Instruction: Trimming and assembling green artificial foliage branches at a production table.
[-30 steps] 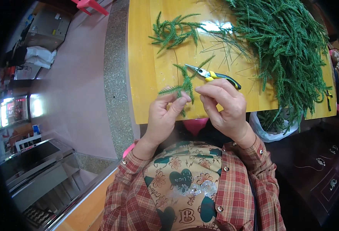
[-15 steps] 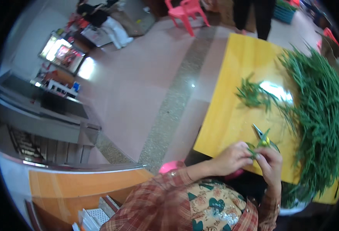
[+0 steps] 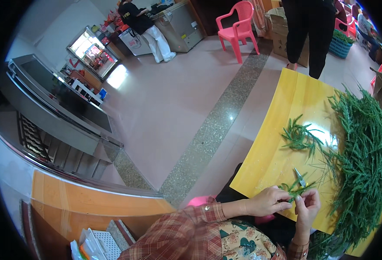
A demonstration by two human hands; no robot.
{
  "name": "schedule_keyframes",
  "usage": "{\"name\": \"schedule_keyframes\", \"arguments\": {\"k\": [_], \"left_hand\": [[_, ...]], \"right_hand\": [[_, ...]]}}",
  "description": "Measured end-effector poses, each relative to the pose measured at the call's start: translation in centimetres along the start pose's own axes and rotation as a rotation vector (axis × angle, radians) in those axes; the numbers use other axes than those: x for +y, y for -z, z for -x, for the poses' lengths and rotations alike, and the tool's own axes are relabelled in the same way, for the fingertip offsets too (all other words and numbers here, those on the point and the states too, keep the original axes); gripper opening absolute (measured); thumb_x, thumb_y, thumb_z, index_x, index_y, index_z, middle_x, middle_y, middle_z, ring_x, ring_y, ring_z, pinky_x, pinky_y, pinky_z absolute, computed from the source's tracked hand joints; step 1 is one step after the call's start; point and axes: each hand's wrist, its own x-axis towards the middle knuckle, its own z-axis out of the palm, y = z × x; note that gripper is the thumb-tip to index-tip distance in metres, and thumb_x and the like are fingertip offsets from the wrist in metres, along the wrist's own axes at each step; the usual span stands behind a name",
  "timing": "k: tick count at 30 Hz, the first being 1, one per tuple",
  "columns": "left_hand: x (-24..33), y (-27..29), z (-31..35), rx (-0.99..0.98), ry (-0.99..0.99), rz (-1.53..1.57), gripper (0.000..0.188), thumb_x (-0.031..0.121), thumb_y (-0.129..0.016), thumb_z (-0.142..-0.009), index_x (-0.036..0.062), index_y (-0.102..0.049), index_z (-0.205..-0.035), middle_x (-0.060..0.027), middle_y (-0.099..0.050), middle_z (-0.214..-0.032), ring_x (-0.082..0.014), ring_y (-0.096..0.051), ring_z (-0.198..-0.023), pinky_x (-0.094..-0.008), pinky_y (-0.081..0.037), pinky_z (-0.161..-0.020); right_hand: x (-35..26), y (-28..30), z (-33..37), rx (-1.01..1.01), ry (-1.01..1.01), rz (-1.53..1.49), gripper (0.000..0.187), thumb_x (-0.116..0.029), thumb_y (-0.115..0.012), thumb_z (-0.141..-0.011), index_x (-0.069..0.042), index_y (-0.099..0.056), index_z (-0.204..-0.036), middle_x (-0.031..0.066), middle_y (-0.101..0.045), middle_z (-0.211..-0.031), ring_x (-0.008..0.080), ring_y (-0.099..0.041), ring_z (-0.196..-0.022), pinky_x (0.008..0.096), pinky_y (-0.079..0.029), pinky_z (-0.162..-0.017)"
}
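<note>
At the near edge of the yellow table, my left hand [image 3: 269, 201] and my right hand [image 3: 307, 207] meet with their fingertips closed on a small green sprig [image 3: 293, 189]. Its feathery ends stick out past the fingers. Just beyond the hands lies a pair of pliers [image 3: 300, 177], metal jaws pointing away from me; its handles are mostly hidden by the sprig and hands. Farther up the table sits a small bunch of green sprigs [image 3: 300, 134]. A large heap of green sprigs [image 3: 361, 162] covers the table's right side.
The yellow table [image 3: 264, 156] has thin loose stems on it. Beyond its far edge stands a person in black trousers [image 3: 308, 30], beside a cardboard box [image 3: 282, 39]. A pink chair [image 3: 238, 28] and another person [image 3: 145, 30] are farther back. An orange ledge [image 3: 91, 197] runs at my left.
The view has shifted, so the table and room sit lower and farther right in the picture. Both hands stay together on the sprig, with small finger movements.
</note>
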Motion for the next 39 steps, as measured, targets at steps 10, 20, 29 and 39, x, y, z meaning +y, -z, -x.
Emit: {"name": "schedule_keyframes", "arguments": {"k": [10,20,29,39], "left_hand": [[0.5,0.1,0.3,0.012,0.105,0.091,0.024,0.026,-0.060,-0.085,0.0027,-0.057,-0.089,-0.0144,-0.056,-0.074,-0.0346,-0.056,-0.073,-0.0400,-0.042,-0.065],[-0.2,0.1,0.3,0.036,0.056,-0.001,0.031,0.032,-0.059,-0.087,0.0018,-0.056,-0.092,-0.0145,-0.057,-0.078,-0.0323,-0.056,-0.074,-0.0384,-0.043,-0.066],[-0.8,-0.3,0.5,-0.089,0.326,0.792,0.035,0.036,-0.049,-0.095,0.0023,-0.057,-0.096,0.0010,-0.055,-0.077,-0.0066,-0.050,-0.071,-0.0225,-0.043,-0.064],[-0.5,1.0,0.2,0.045,0.406,0.570,0.026,0.023,-0.049,-0.096,0.0008,-0.062,-0.101,-0.0028,-0.062,-0.087,-0.0082,-0.056,-0.078,-0.0236,-0.046,-0.076]], "right_hand": [[-0.1,-1.3,1.5,0.174,0.278,0.254,0.006,0.001,-0.058,-0.083,-0.001,-0.056,-0.088,0.0018,-0.050,-0.075,0.0094,-0.049,-0.064,0.0230,-0.037,-0.053],[-2.7,-2.1,0.6,-0.043,0.584,0.745,0.022,0.004,-0.059,-0.074,-0.002,-0.065,-0.094,0.0128,-0.050,-0.077,0.0268,-0.052,-0.066,0.0341,-0.041,-0.056],[-2.4,-2.0,0.7,-0.052,0.648,0.744,0.024,0.007,-0.059,-0.072,-0.002,-0.064,-0.094,0.0111,-0.051,-0.078,0.0261,-0.052,-0.067,0.0339,-0.042,-0.056],[-3.3,2.6,0.7,0.117,0.520,0.722,0.010,0.008,-0.058,-0.078,0.000,-0.054,-0.084,0.0089,-0.051,-0.081,0.0202,-0.052,-0.073,0.0273,-0.042,-0.061]]}}
